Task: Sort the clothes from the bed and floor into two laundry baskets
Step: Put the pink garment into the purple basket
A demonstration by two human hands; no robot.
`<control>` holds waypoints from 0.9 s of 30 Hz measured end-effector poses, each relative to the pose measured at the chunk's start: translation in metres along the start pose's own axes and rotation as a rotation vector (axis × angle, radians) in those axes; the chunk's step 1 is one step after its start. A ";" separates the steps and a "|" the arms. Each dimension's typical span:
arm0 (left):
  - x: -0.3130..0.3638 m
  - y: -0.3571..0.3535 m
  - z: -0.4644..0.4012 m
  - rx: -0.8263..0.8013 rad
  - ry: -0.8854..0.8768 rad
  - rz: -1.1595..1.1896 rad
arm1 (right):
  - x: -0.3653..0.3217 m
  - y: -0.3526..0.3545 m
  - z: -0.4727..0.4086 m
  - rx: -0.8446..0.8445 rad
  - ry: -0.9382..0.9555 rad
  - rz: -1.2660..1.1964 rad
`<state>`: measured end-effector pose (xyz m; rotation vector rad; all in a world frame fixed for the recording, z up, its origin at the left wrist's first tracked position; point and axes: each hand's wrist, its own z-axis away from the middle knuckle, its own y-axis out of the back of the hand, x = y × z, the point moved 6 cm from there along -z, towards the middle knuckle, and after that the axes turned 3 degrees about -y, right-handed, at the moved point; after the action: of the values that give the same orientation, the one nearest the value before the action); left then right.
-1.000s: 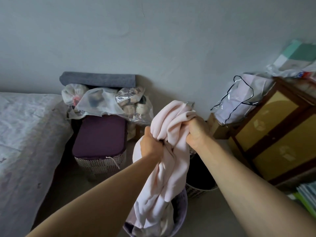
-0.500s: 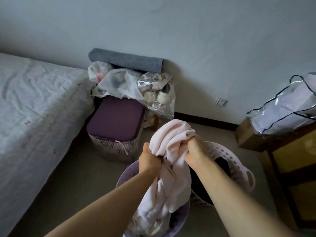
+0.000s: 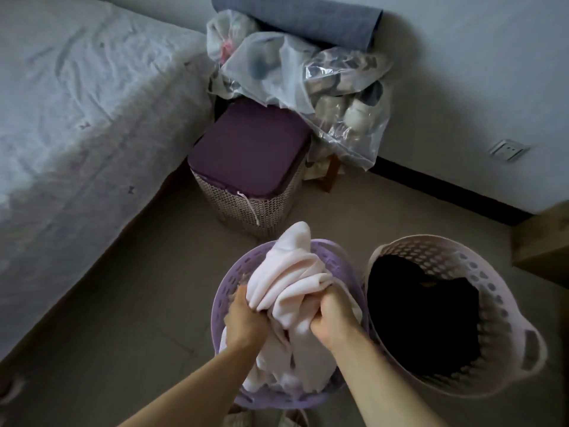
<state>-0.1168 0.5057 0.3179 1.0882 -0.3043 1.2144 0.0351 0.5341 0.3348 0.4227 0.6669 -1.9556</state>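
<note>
Both fists, left hand (image 3: 246, 318) and right hand (image 3: 334, 318), fingers clenched on pink garment (image 3: 292, 272), over purple basket (image 3: 229, 282), keeping lights from darks in pink basket (image 3: 505, 291).

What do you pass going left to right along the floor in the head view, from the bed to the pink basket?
Bed → purple basket holding the pale pink garment → pink basket of dark clothes.

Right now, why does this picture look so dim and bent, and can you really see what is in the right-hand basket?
Head view: the room is dim, bluish, with soft shadows beside the bed; the wide lens curves its edge and the skirting. The pink garment, gripped by the left hand and right hand, shows clear folds over the purple basket. The pale basket holds dark clothes, too black for detail.
</note>
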 end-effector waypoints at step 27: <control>-0.153 -0.190 -0.130 -0.549 -0.457 -0.803 | 0.144 0.090 -0.165 0.122 0.115 1.654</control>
<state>-0.0560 0.5277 0.0488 0.8501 -0.4569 0.1352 0.0521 0.5028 0.1008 0.8016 0.0804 -0.3859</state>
